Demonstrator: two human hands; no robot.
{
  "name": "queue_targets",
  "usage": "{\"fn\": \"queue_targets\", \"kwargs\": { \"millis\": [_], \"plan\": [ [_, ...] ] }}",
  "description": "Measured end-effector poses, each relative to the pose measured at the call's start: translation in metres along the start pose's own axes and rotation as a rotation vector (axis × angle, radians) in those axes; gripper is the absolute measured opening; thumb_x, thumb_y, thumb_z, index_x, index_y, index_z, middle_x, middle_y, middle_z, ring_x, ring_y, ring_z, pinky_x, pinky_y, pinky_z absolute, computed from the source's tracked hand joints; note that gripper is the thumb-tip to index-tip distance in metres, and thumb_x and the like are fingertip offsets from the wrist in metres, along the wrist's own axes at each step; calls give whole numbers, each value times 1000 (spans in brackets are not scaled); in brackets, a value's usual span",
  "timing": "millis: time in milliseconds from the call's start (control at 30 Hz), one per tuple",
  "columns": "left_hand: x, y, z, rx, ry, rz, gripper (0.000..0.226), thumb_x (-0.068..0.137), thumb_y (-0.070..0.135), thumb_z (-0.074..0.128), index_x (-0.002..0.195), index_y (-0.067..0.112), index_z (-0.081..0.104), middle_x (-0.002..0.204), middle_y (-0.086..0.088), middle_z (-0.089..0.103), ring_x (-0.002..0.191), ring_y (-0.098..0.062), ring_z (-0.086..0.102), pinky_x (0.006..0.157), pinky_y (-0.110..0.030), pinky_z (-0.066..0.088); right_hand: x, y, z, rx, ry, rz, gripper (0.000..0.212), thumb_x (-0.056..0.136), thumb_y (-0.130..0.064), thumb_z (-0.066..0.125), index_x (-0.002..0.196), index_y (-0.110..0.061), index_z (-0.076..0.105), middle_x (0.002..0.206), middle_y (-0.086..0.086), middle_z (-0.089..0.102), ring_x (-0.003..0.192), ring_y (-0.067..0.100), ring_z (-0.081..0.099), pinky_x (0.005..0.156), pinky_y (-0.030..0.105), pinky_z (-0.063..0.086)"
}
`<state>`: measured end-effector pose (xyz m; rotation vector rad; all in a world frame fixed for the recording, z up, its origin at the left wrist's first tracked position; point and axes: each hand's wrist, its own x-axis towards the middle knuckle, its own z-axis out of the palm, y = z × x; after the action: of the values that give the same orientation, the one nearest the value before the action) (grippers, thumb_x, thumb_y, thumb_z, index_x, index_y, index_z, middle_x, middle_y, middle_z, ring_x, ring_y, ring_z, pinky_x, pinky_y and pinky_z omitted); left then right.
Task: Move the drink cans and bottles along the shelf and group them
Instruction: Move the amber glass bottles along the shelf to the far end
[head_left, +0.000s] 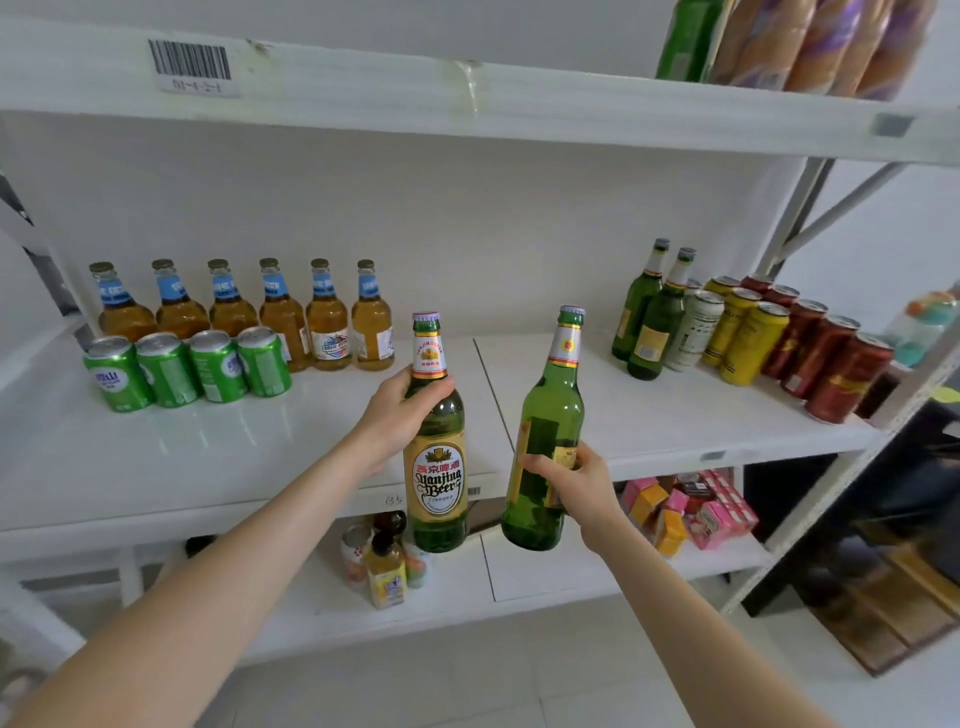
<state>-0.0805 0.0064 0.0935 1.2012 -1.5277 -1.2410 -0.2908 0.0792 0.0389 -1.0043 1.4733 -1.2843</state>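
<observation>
Standing at the person's shoulder, I see the white middle shelf board (208, 457) carrying two clusters of drinks, well apart. At its left end, six clear glass bottles of amber drink with blue neck labels (283, 317) stand in a row along the back wall. Four green drink cans (215, 366) stand in a row just in front of them, side by side.

Nearer the middle, the left hand (402, 410) curls its fingers round the shoulder of a green glass beer bottle with a gold front label (435, 467), just below the neck label. The bottle is upright, and most of its body lies beneath the grip with the label facing us. Its base is out in front of the shelf's front edge, off the board.

Just to the right, the right hand (576, 483) grips a second green glass beer bottle (550, 415) low on its body, fingers wrapped across the label. The neck and shoulder rise well above the hand. This one is tilted, its cap leaning to the right, and it too is held in front of the shelf edge. The two held bottles are near each other but apart.

At the right end, two standing green glass bottles (654, 322) are set one before the other. Beside them come a white can (696, 332), yellow cans (748, 338) and red cans (831, 364) in rows. On the shelf below are a small yellow bottle (387, 577) and pink and yellow cartons (696, 514).
</observation>
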Motion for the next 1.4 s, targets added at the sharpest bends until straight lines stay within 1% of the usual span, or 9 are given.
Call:
{"fn": "queue_targets", "kwargs": {
  "millis": [267,500,600,700,767,1000,1200,1300,1400],
  "plan": [
    [12,22,77,11,-55,36,5,95,37,57,100,35,54,102,4,65,94,-12,62,70,-27,49,9,6,-70,-10,29,-8,34,80,-22,77,108,-25,56,102,0,66,93,15,63,64,23,51],
    [68,31,149,25,-104,47,18,95,38,57,111,30,56,107,0,66,100,-19,63,84,-36,51,58,8,-135,-8,59,6,36,77,-23,79,106,-27,58,102,1,68,98,19,65,75,32,56],
    [90,36,179,41,-113,43,27,94,39,58,117,25,56,109,-2,67,103,-22,64,91,-41,52,76,3,-168,-49,72,-7,31,78,-22,78,100,-29,57,96,-3,68,89,11,63,62,22,51],
    [107,41,208,43,-116,25,27,94,38,58,117,26,56,110,-3,67,104,-23,64,93,-43,52,95,-2,-199,-34,83,-4,34,78,-19,78,106,-22,60,95,-3,68,85,7,63,53,15,48],
    [117,44,228,50,-105,13,26,94,39,58,117,28,56,111,-2,67,104,-22,64,94,-43,52,107,-3,-220,-29,87,-4,34,77,-17,79,106,-21,60,94,-3,69,85,9,64,53,15,48],
    [142,54,296,13,-4,4,17,94,37,59,109,28,58,107,-2,68,100,-20,66,82,-34,53,160,-6,-290,-83,3,-15,42,75,-22,81,112,-21,60,101,-3,70,96,15,65,70,25,53],
    [158,57,336,-2,103,-14,21,94,36,60,111,24,59,105,-2,69,98,-19,67,80,-31,53,202,-9,-326,-86,-103,-20,44,74,-20,82,112,-21,60,103,-2,69,98,16,64,70,26,53],
    [172,55,344,21,124,-22,25,94,35,60,115,21,59,105,-3,69,98,-19,67,79,-30,53,226,-9,-330,-81,-132,-18,45,74,-20,82,112,-24,57,102,-5,67,96,12,62,65,21,49],
    [189,53,346,40,140,-19,27,94,34,60,118,22,58,107,-1,68,100,-18,66,82,-32,54,250,-4,-324,-54,-137,-20,49,73,-22,83,114,-25,57,105,-5,67,101,16,62,66,22,49]
  ]
}}
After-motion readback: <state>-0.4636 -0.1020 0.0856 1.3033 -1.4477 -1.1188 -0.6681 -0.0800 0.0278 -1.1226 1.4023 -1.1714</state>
